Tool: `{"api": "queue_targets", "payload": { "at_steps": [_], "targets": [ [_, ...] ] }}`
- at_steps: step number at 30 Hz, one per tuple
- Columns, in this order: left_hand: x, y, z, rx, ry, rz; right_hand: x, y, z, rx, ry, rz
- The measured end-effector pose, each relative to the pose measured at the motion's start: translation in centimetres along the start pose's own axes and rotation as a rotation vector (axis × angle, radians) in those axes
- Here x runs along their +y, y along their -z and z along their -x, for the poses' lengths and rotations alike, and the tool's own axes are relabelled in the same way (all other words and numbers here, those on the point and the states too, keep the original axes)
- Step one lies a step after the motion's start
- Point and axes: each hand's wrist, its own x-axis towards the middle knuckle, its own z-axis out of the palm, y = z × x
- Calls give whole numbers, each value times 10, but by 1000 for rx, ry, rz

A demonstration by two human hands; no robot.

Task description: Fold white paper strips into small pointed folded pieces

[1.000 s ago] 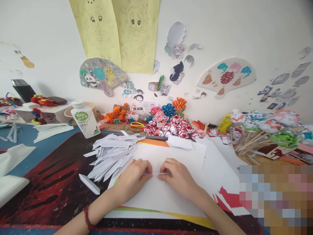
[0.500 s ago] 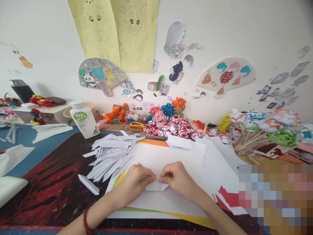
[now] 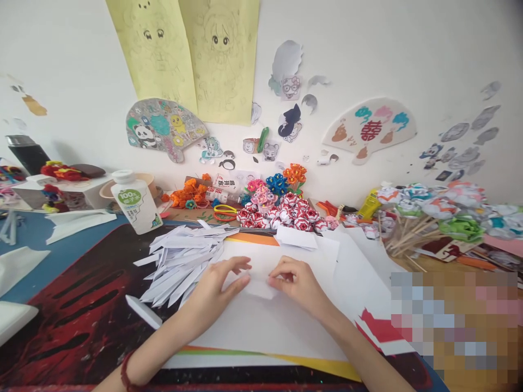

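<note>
A small folded piece of white paper (image 3: 260,290) is hard to make out against the white sheets (image 3: 294,332) beneath it. My right hand (image 3: 295,279) pinches its right end between thumb and fingers. On the other side, my left hand (image 3: 223,283) is open, thumb and fingers apart with a gap between them, just left of the paper. Beyond my left hand lies a heap of folded white paper strips (image 3: 183,261). One single strip (image 3: 143,311) rests apart from the heap, near my left forearm.
A white bottle (image 3: 137,201) stands behind the strips. Red-and-white paper flowers (image 3: 294,212) and yellow-handled scissors (image 3: 224,212) lie along the back. Flowers on sticks (image 3: 441,209) are at the right, above red paper scraps (image 3: 382,329). A white sheet (image 3: 363,272) lies right of my hands.
My left hand has let go of the small paper and opened, moving a little left. My right hand keeps its pinch. The whole view has shifted slightly.
</note>
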Motion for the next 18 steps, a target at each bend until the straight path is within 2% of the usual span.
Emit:
{"api": "queue_targets", "payload": {
  "at_steps": [3,5,8,13,18],
  "targets": [
    [1,-2,0,24,17,43,-2,3,-2,-14,-99,-243],
    [6,-6,1,-18,10,52,-6,0,0,-62,-148,-407],
    [15,-11,3,-8,6,26,-15,-7,6,-147,-176,-565],
    [19,-9,6,-49,-51,19,-26,-8,10,-283,-151,-573],
    [11,3,3,-116,-2,-78,-19,6,4,-224,-160,-509]
  ]
}}
